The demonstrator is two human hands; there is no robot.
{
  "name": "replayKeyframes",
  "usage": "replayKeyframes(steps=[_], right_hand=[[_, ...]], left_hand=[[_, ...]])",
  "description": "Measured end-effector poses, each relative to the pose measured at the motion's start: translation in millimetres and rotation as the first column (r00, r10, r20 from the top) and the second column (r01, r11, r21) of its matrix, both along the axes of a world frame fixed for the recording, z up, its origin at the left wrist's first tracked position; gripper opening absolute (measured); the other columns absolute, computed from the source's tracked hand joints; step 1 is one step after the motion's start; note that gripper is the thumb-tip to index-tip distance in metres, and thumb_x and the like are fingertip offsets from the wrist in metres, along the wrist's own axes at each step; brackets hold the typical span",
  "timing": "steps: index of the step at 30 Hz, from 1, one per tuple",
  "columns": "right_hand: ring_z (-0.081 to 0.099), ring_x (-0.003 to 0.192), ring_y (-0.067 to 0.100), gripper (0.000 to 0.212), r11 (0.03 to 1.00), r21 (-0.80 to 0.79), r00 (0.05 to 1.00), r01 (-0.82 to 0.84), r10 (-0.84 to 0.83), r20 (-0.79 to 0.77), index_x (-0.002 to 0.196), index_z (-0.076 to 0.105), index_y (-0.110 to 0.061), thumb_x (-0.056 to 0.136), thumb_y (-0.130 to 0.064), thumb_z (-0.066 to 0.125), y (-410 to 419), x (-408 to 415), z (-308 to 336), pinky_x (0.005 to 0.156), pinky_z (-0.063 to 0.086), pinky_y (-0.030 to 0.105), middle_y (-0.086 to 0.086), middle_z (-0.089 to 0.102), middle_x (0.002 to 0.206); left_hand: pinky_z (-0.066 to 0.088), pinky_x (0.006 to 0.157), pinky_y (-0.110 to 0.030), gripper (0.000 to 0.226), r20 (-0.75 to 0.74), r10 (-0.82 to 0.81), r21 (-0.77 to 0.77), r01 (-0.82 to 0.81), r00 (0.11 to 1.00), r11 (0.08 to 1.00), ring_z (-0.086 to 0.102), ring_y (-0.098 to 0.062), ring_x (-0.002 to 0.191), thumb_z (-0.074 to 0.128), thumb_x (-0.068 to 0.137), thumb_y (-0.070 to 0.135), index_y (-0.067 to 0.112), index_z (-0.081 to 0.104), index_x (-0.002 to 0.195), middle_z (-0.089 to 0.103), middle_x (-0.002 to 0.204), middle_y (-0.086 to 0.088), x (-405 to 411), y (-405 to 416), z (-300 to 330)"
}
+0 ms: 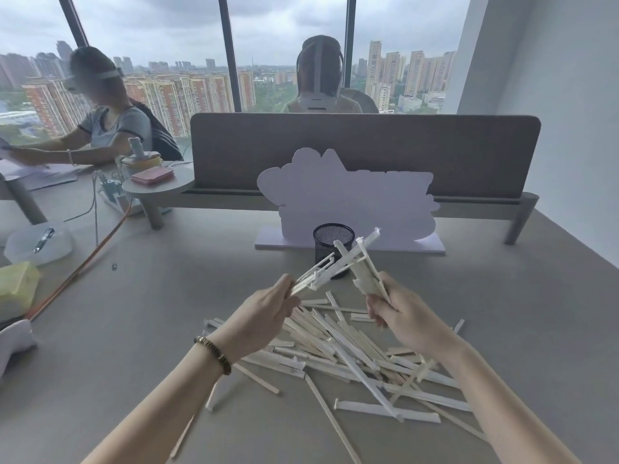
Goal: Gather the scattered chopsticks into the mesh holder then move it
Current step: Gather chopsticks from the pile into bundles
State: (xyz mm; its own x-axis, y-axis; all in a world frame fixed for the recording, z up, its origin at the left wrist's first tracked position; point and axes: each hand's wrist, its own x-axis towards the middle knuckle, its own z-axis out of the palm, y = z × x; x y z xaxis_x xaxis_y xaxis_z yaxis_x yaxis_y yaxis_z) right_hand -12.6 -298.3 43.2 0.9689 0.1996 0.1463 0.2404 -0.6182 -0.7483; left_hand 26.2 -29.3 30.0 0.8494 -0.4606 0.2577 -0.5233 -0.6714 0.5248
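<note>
The left hand (264, 313) is closed around a fanned bunch of pale wrapped chopsticks (318, 274); the right hand (400, 314) grips a second bunch (363, 262). Both bunches cross above the grey table (134, 329), just before the round black mesh holder (333, 241). More pale chopsticks lie scattered (348, 356) beneath the wrists.

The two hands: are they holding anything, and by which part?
Yes. The left hand grips a bunch of chopsticks by their near ends; the right hand grips another bunch the same way. Both bunches fan out toward the mesh holder.
</note>
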Motion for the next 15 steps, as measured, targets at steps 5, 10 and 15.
replayKeyframes(steps=[5,10,15], right_hand=[[0.049,0.061,0.010,0.013,0.991,0.125,0.998,0.055,-0.058,0.026,0.102,0.055,-0.025,0.106,-0.030,0.043,6.1,7.6,0.9,0.065,0.050,0.040,-0.006,0.052,0.071],[0.035,0.055,0.017,0.046,0.953,0.284,0.988,0.106,-0.134,0.081,0.085,0.047,-0.013,0.096,-0.058,0.049,10.2,9.2,2.7,0.053,0.033,0.040,-0.002,0.037,0.062],[0.026,0.047,0.018,0.060,0.873,0.463,0.966,0.153,-0.232,0.116,0.073,0.034,-0.008,0.089,-0.059,0.061,10.7,10.6,2.2,0.047,0.025,0.033,0.000,0.032,0.054]], left_hand=[[0.035,0.049,-0.023,0.025,0.042,0.075,-0.135,-0.069,0.996,0.988,0.037,-0.011,0.049,0.047,0.103,0.026,0.012,0.039,0.084,0.044,0.059,0.007,-0.1,-13.9,2.9],[0.030,0.045,-0.020,0.033,0.022,0.197,-0.203,-0.188,0.980,0.961,0.035,-0.010,0.047,0.067,0.091,0.028,0.010,0.046,0.073,0.045,0.055,0.007,5.3,-23.3,1.7],[0.025,0.044,-0.017,0.044,-0.068,0.270,-0.396,-0.274,0.960,0.876,0.030,-0.008,0.044,0.069,0.089,0.027,0.019,0.041,0.056,0.037,0.044,0.011,1.3,-30.8,10.1]])
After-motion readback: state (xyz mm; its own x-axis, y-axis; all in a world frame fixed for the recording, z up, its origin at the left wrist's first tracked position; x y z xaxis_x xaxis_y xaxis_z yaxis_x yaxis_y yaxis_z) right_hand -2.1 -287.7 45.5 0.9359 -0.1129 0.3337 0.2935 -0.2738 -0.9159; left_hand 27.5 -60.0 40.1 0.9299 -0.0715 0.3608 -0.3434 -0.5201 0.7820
